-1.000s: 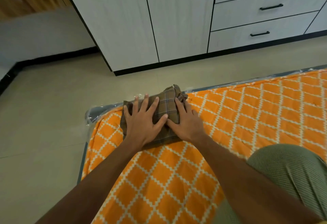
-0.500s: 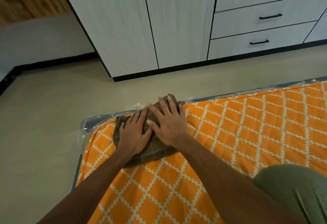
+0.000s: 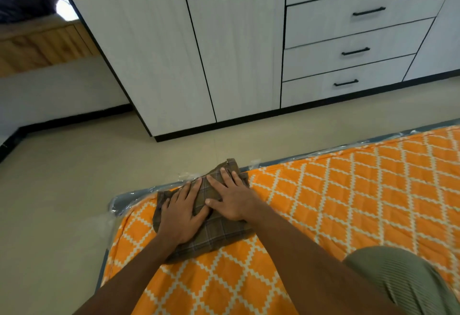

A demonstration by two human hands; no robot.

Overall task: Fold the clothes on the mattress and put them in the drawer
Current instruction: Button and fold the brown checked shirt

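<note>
Brown plaid cloth (image 3: 219, 230) lies folded at the mattress (image 3: 323, 202) corner, at my 11 o'clock. I see left hand (image 3: 179, 215) and right hand (image 3: 232, 197) pressing it, fingers straight and spread flat.

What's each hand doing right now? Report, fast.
Left hand: open, flat on the plaid cloth.
Right hand: open, flat on it too.

text: none readable | labels: none | brands: none | numbers: none | signs: none
</note>
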